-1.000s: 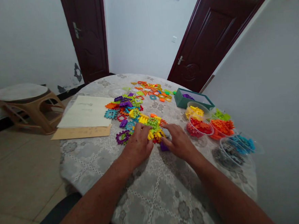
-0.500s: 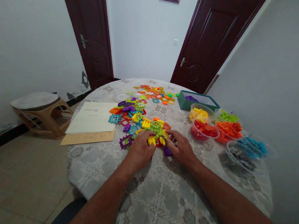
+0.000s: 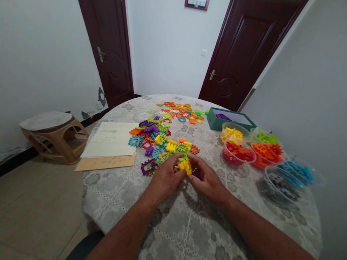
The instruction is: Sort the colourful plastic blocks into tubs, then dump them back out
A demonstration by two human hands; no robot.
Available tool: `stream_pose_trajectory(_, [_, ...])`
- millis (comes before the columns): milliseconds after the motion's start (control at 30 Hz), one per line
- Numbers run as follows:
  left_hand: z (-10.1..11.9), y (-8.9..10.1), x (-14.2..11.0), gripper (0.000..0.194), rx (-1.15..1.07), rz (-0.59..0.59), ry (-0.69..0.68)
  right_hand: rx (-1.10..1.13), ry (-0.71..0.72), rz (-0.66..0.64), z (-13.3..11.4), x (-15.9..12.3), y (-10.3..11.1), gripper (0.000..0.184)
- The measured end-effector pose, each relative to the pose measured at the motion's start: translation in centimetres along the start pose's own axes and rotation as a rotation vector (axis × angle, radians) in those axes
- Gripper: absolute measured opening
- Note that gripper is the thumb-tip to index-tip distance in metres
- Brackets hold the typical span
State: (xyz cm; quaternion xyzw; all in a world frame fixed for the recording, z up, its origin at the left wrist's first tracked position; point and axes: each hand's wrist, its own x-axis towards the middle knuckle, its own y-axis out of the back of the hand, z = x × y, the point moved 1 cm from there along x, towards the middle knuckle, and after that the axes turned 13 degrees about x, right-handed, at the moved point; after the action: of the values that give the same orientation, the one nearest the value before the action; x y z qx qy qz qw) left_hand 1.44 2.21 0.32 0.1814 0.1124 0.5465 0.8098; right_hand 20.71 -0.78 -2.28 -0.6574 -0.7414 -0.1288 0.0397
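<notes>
Head view shows the left hand (image 3: 167,178) and right hand (image 3: 208,180) gripping a yellow piece (image 3: 185,167) between them; writing (image 3: 108,131) on the cream sheet (image 3: 106,145) is illegible.

I am seeing a left hand (image 3: 166,178) and right hand (image 3: 207,180), both bare, like the forearms (image 3: 124,233). Bare fingers are tapering to rounded tips.

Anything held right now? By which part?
Yellow piece, held by its sides: left hand on its left, right hand on its right; exact contacts partly hidden.
</notes>
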Motion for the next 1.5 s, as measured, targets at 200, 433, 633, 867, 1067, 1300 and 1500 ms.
stream_pose_trajectory(200, [-0.8, 0.1, 0.2, 0.055, -0.028, -0.06, -0.072, 0.146, -0.056, -0.022, 0.6, 0.3, -0.6, 0.059])
stream_pose_trajectory(433, [-1.3, 0.2, 0.6, 0.059, -0.015, -0.09, -0.005, 0.311, -0.09, -0.005, 0.9, 0.5, -0.6, 0.043])
stream_pose_trajectory(633, [0.4, 0.3, 0.2, 0.042, -0.06, -0.117, -0.002, 0.282, -0.109, -0.09, -1.2, 0.8, 0.6, 0.041])
stream_pose_trajectory(867, [0.7, 1.6, 0.4, 0.042, -0.05, 0.04, 0.021, -0.454, -0.001, 0.292, -4.8, 5.9, 12.1, 0.038])
stream_pose_trajectory(1067, [1.2, 2.5, 0.4, 0.041, -0.061, 0.087, 0.064, -0.885, -0.2, 0.627, -5.5, 10.4, 21.5, 0.045])
stream_pose_trajectory(1300, [0.4, 4.2, 0.7, 0.037, 0.209, 0.191, 0.013, -0.878, -0.09, 0.66, -5.4, 9.1, 20.4, 0.044])
stream_pose_trajectory(1500, [-0.8, 6.1, 0.7, 0.035, 0.692, 0.359, -0.095, -0.639, -0.029, 0.187, -3.9, 4.4, 11.1, 0.028])
